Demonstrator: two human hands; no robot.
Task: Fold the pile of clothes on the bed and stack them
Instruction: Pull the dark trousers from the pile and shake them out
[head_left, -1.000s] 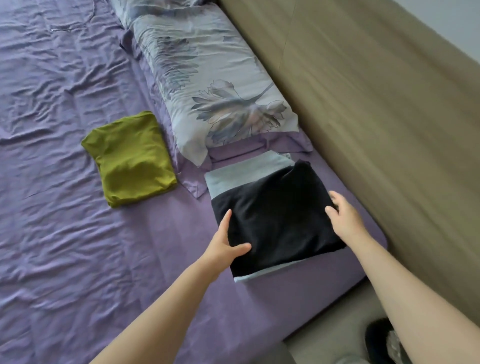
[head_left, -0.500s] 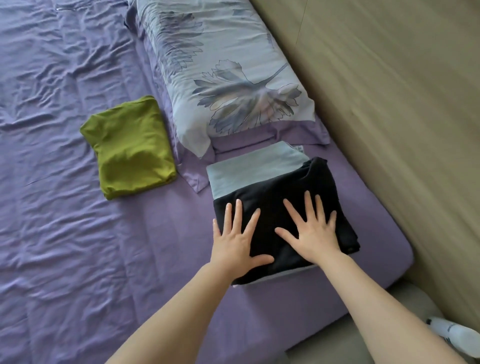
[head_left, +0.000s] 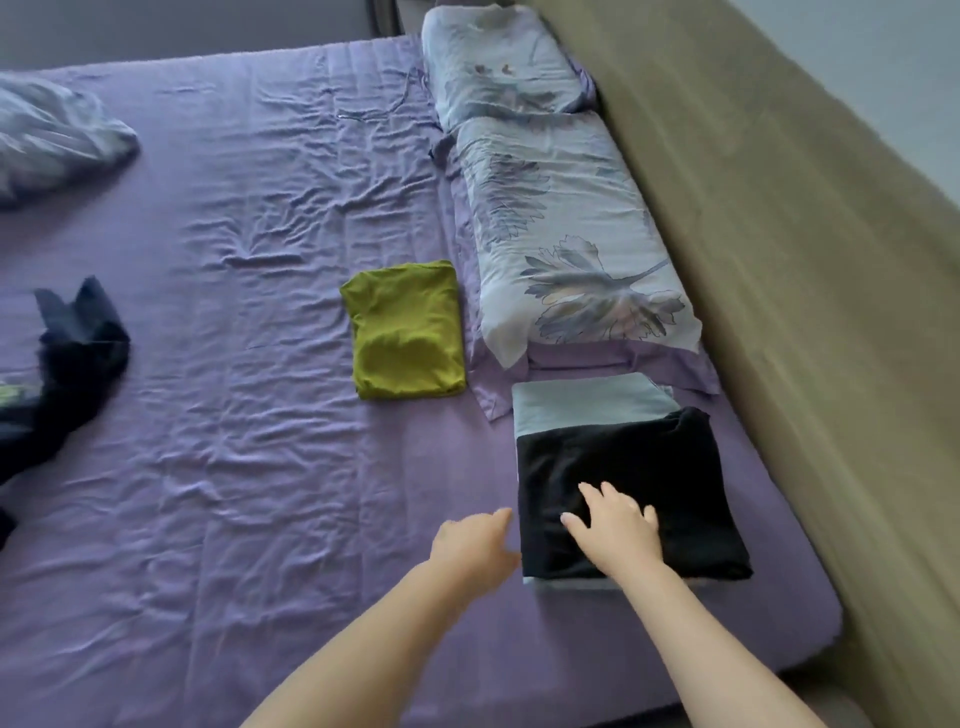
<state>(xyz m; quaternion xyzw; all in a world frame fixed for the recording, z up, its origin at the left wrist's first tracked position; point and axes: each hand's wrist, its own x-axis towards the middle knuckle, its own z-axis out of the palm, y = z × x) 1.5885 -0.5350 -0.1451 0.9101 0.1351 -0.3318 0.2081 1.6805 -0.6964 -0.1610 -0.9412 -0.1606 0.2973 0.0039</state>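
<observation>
Though wrinkled, purple bed sheet (head_left: 234, 467).

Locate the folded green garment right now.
Head view, mid-bed: the folded green garment lies alone on the purple sheet, left of the floral pillow.

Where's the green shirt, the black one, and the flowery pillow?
green shirt (head_left: 408, 332), head view, middle of the folded cloth
black one (head_left: 623, 462), head view, bare upper part
flowery pillow (head_left: 576, 249), head view, middle of its top
</observation>
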